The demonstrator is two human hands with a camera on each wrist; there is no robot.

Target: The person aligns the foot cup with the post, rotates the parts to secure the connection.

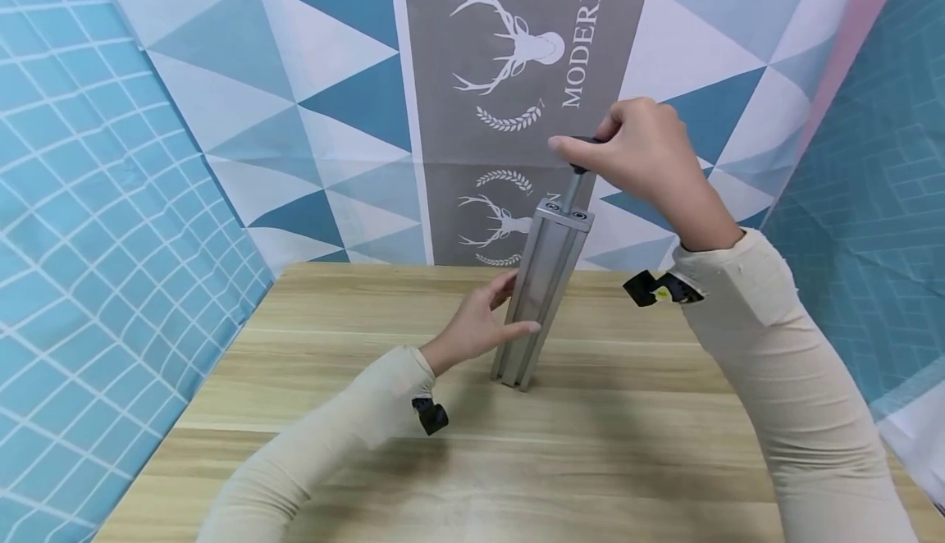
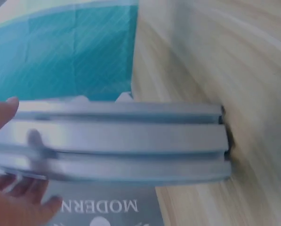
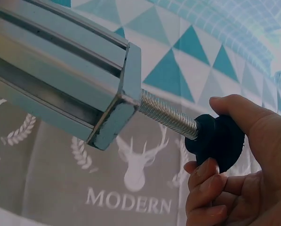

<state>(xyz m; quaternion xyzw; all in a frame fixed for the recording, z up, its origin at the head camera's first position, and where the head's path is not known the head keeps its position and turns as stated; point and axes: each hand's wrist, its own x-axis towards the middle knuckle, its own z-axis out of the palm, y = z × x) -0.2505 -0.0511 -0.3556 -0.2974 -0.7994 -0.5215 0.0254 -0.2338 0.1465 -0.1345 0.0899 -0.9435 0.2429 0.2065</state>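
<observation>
A silver aluminium profile (image 1: 531, 280) with grooved sides leans over the table, its lower end at the wood. From the plate on its upper end sticks a threaded rod (image 3: 166, 114) that carries a black round foot (image 3: 220, 143). My right hand (image 1: 650, 149) pinches this foot between thumb and fingers. Lower down, my left hand (image 1: 476, 321) is spread about the profile's side, thumb in front and fingers partly hidden behind. In the left wrist view, the left fingers (image 2: 29, 193) lie loosely along the profile's edge, and the profile is blurred.
The wooden table (image 1: 332, 444) reaches back to a hanging cloth (image 1: 340, 116) with triangles and deer heads. Blue checked cloth (image 1: 89, 239) hangs on the left, a darker teal one (image 1: 871, 198) on the right. Both wrists bear small black mounts (image 1: 431, 416).
</observation>
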